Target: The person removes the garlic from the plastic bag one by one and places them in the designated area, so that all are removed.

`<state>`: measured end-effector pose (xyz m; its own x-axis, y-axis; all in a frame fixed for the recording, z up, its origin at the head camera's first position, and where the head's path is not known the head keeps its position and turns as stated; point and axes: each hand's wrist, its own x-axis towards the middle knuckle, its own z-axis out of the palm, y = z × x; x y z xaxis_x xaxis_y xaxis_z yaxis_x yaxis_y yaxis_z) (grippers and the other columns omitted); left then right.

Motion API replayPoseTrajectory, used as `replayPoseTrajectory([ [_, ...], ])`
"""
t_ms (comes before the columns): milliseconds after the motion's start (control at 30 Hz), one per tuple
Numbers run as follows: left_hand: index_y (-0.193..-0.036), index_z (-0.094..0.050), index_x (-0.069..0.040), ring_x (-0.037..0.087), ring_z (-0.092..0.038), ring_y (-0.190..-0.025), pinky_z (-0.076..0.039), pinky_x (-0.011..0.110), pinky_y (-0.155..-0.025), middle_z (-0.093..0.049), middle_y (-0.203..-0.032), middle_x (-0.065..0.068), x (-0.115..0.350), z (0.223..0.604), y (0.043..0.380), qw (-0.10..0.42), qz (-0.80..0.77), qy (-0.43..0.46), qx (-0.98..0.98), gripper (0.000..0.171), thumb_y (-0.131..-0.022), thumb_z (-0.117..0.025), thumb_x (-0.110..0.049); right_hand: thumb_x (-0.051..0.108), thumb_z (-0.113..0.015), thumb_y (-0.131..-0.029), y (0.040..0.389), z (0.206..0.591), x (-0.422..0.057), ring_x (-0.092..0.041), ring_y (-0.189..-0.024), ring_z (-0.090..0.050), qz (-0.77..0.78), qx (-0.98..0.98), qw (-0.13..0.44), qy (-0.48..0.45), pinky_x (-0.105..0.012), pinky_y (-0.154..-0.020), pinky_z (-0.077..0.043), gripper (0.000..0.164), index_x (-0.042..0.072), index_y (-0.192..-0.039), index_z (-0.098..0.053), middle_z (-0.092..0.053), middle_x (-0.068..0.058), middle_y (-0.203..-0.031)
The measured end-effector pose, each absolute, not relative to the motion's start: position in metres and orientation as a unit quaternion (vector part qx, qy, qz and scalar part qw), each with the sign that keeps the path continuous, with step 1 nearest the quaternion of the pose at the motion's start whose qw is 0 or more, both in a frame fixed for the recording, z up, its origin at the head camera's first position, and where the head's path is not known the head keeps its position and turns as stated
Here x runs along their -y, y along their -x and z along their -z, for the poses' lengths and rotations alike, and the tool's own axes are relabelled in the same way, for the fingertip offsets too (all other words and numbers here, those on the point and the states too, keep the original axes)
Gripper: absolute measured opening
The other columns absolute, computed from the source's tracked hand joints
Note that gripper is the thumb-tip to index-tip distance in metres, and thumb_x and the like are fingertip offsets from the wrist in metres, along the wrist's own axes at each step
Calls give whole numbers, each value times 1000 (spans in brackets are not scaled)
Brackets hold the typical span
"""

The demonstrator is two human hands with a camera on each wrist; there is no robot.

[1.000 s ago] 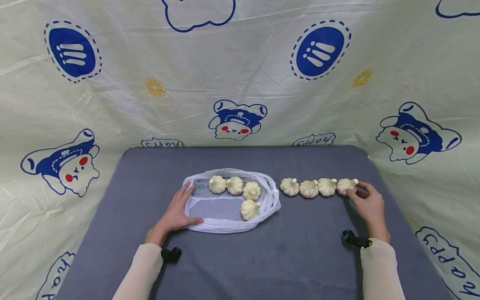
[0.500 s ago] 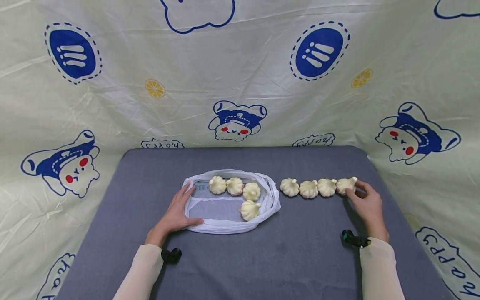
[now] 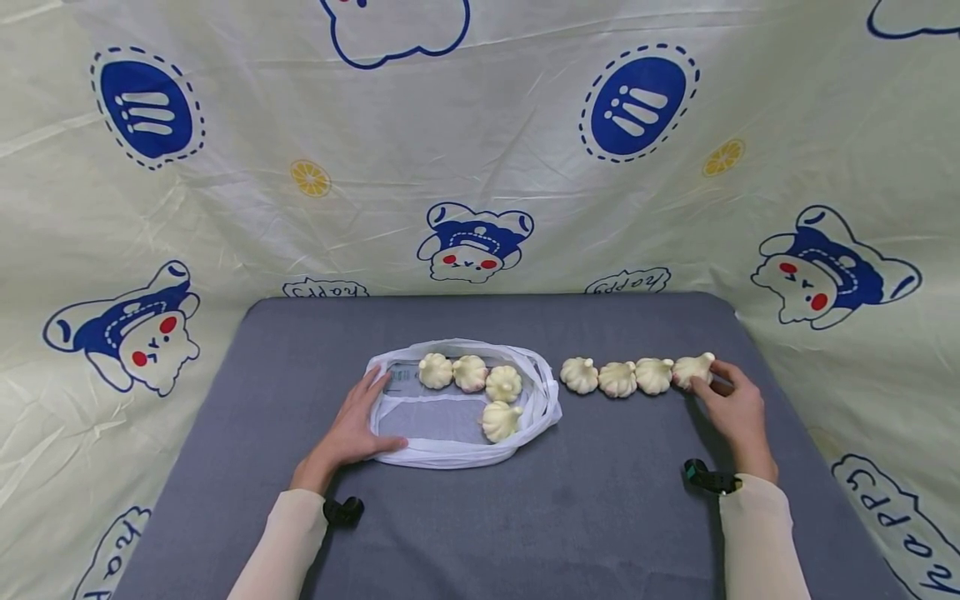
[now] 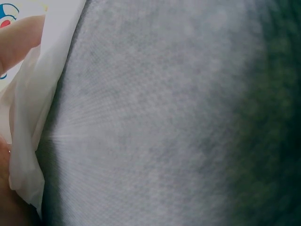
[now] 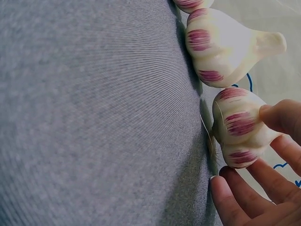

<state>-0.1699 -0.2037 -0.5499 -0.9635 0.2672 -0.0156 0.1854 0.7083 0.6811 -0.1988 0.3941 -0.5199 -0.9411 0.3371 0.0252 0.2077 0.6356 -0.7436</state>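
A white plastic bag lies on the table with its mouth spread wide, and several garlic bulbs sit inside. My left hand rests on the bag's left end, thumb along the front rim and the other fingers spread at the left rim. In the left wrist view only part of a finger shows beside the bag's edge. To the right of the bag several more bulbs form a row. My right hand pinches the rightmost garlic bulb between thumb and fingers at the row's end.
A dark grey cloth covers the table. Behind and on both sides hangs a pale printed curtain. Dark wrist cameras sit on the left wrist and the right wrist.
The right hand has shifted very slightly left at the end bulb. The left hand, the bag and the other bulbs stay where they were.
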Motion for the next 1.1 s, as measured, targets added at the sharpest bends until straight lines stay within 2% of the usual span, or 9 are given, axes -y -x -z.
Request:
replayPoseTrajectory([
  [367,-163,-28,-9,44,-14,-157,-19,71,-119,-12,-173,13,203,549,169,62,-366,-119,-921,114,-73,-88,-45,40,-63,-101,196,523,-395,-46,-131,-57,-400,901,91,143,-1,-68,-39,59,2,-145,-54,-56,-24,-148],
  [567,-163,-28,-9,45,-15,-156,-20,72,-119,-12,-173,13,204,550,169,58,-364,-121,-922,114,-73,-88,-45,44,-61,-101,196,520,-396,-45,-134,-56,-407,898,75,151,-4,-69,-39,63,3,-149,-51,-53,-23,-150],
  [867,-163,-28,-10,45,-14,-156,-20,71,-119,-12,-173,12,204,551,171,61,-360,-123,-923,114,-74,-88,-45,40,-61,-101,197,512,-392,-46,-133,-56,-397,903,83,143,-8,-72,-38,64,3,-151,-47,-51,-23,-152],
  [933,-163,-28,-9,45,-14,-156,-20,71,-119,-12,-173,12,204,551,171,60,-361,-124,-922,114,-74,-88,-45,39,-62,-101,195,508,-389,-46,-132,-56,-393,905,90,138,-15,-77,-44,65,3,-153,-44,-51,-23,-152],
  [1000,-163,-28,-10,44,-14,-156,-20,71,-120,-12,-173,12,204,551,171,59,-361,-124,-922,114,-74,-88,-45,38,-63,-101,192,503,-385,-47,-134,-53,-395,904,97,131,-28,-89,-53,67,3,-154,-42,-48,-24,-154],
  [1100,-163,-28,-9,44,-14,-156,-19,71,-120,-12,-173,13,204,551,170,59,-360,-124,-923,114,-74,-88,-45,39,-63,-101,186,495,-378,-50,-139,-47,-396,906,91,121,-56,-104,-48,73,3,-158,-35,-42,-26,-158],
])
